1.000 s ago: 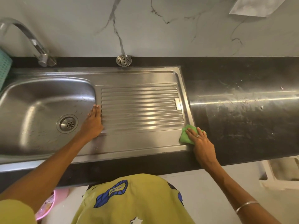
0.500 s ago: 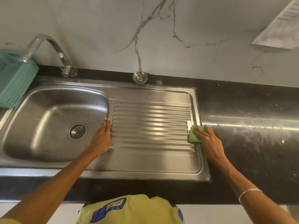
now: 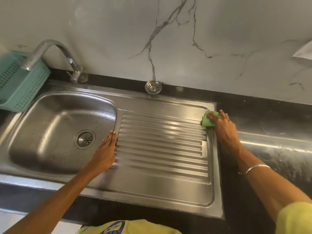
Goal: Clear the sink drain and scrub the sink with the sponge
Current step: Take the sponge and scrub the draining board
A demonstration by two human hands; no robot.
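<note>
Partly hidden: green sponge (image 3: pixel 207 121) under right hand (image 3: pixel 222 128), fingers pressing it flat at far right corner of draining board (image 3: pixel 162 149), by sink rim; left hand (image 3: pixel 106 152) flat, fingers straight, on ridge between basin (image 3: pixel 50 125) and draining board; drain (image 3: pixel 85 139) open to view in basin floor; loose strainer (image 3: pixel 153 87) on black table (image 3: pixel 270 115) by wall; teal basket (image 3: pixel 18 85) cut off left, tap (image 3: pixel 50 54) crossing before it.
</note>
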